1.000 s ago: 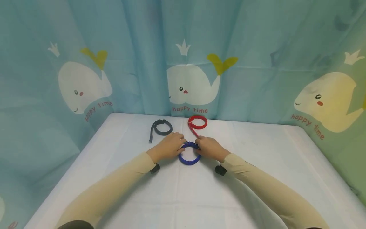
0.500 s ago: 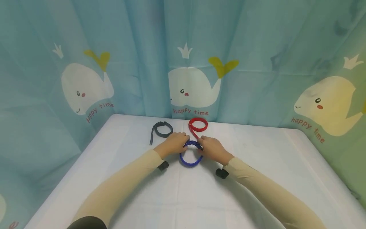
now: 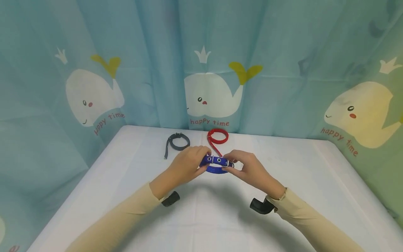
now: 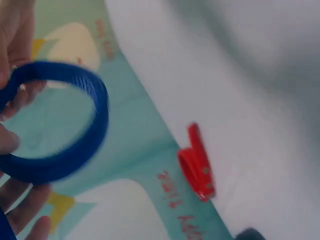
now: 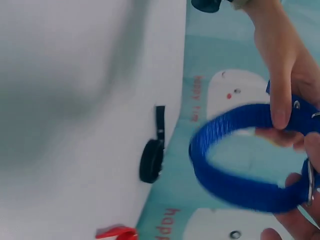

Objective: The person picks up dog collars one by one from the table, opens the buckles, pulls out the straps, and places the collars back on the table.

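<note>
A blue pet collar [image 3: 216, 170], buckled into a loop, is held up above the table by both hands. My left hand [image 3: 185, 163] pinches its left end between thumb and fingers. At the other end, my right hand [image 3: 252, 168] grips the strap beside the metal buckle [image 3: 228, 163]. Eyelets and a metal keeper show on the strap between the hands. In the left wrist view the collar's loop [image 4: 101, 112] hangs toward the camera, slightly blurred. The right wrist view shows a metal ring [image 5: 311, 182] near the right fingers.
Behind the hands lie a black collar [image 3: 181, 148] and a red collar [image 3: 218, 141], each looped with its tail sticking out. They rest near the far edge of the white table [image 3: 195, 217]. A blue whale-print curtain [image 3: 163, 70] hangs behind.
The blue collar was lying flat on the table under both hands. Both hands have lifted it and tilted it, so its eyelets and buckle face the head camera.
</note>
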A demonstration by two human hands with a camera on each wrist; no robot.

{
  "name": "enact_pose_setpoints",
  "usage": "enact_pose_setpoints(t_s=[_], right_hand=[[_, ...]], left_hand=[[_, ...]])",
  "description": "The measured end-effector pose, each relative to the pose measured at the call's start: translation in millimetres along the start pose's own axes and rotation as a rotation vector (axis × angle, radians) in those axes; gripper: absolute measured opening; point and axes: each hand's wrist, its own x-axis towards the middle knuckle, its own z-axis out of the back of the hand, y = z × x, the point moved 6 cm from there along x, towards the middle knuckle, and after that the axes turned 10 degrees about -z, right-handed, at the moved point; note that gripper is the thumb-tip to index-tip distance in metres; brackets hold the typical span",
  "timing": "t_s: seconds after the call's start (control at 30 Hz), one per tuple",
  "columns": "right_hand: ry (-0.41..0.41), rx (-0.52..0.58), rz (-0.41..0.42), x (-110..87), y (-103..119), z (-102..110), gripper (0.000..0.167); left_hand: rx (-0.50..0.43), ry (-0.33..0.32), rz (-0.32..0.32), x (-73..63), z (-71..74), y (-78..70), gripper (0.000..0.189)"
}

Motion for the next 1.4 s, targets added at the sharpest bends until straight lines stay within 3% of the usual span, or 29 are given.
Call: enact_pose_setpoints(t_s=[0.13, 0.27, 0.37, 0.5, 0.73, 0.9, 1.33, 1.4], right_hand=[[-0.037, -0.022, 0.080, -5.7, 15, 5, 0.026], [-0.053, -0.030, 0.125, -10.1, 24, 6, 0.030], [-0.090, -0.029, 0.175, -12.9, 30, 8, 0.027], [-0.187, -0.029, 0.242, -16.4, 38, 13, 0.026], [-0.299, -0.039, 0.289, -21.5, 44, 21, 0.033], [-0.344, -0.172, 0.385, -21.3, 55, 21, 0.029], [-0.332, -0.300, 0.442, -20.6, 58, 20, 0.028], [-0.333, -0.271, 0.450, -21.8, 55, 21, 0.026]], left_hand=[[-0.097, 0.042, -0.026, -1.0, 6.2, -10.8, 0.027], [-0.130, 0.071, -0.037, -1.7, 11.0, -20.9, 0.026], [-0.110, 0.057, -0.045, -2.0, 14.2, -28.1, 0.028], [-0.030, -0.011, -0.054, -2.6, 20.6, -34.9, 0.028], [0.110, -0.112, -0.047, -3.8, 32.9, -43.2, 0.026], [0.155, -0.142, -0.065, -3.3, 34.1, -45.9, 0.026], [0.179, -0.164, -0.092, -3.0, 33.5, -45.3, 0.025], [0.178, -0.166, -0.087, -4.3, 34.6, -45.1, 0.024]])
